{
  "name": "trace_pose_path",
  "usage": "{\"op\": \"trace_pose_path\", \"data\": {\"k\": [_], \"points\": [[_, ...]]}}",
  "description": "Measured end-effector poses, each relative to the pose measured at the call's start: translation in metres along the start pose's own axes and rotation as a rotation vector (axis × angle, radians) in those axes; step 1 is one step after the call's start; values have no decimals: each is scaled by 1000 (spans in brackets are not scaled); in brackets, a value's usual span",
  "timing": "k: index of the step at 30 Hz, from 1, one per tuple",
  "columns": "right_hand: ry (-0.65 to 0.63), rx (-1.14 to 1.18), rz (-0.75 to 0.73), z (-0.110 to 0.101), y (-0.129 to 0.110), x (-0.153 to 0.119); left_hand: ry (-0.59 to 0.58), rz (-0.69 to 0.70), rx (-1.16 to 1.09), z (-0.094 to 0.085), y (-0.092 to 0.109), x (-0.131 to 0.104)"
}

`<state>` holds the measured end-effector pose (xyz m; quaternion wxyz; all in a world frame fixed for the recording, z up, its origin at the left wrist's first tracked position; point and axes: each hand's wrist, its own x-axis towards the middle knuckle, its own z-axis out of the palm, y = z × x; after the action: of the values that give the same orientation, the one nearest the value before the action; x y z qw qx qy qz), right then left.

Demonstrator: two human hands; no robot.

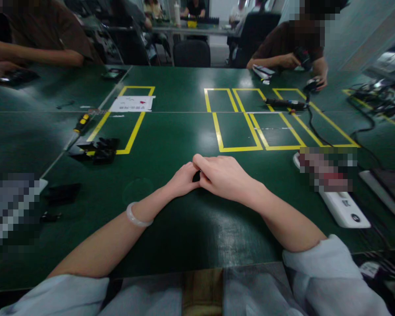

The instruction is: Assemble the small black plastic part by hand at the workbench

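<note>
Both of my hands rest together near the middle of the green table (171, 136), in front of the yellow tape outlines. My left hand (184, 179) has its fingers curled and pressed against the other hand. Over its fingertips lies my right hand (227, 177), closed, with the thumb on top. No object shows between them, though the inner fingers are hidden. A pale bracelet (138, 216) circles my left wrist. Black parts (98, 150) lie to the left of my hands, beyond them a yellow-and-black screwdriver (82, 123).
A labelled white sheet (133, 103) lies at the back left. To the right are a white power strip (345, 208), black cables (365, 127) and a black rod-like tool (286, 103). Two people sit across the table, their hands on dark objects.
</note>
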<state>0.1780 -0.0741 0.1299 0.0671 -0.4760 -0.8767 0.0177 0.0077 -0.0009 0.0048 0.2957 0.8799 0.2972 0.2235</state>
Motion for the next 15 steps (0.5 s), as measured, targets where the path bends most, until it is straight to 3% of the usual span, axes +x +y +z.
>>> {"op": "trace_pose_path", "data": {"k": [15], "points": [[-27, -35, 47, 2, 3, 3, -8, -24, 4, -2, 3, 0]]}}
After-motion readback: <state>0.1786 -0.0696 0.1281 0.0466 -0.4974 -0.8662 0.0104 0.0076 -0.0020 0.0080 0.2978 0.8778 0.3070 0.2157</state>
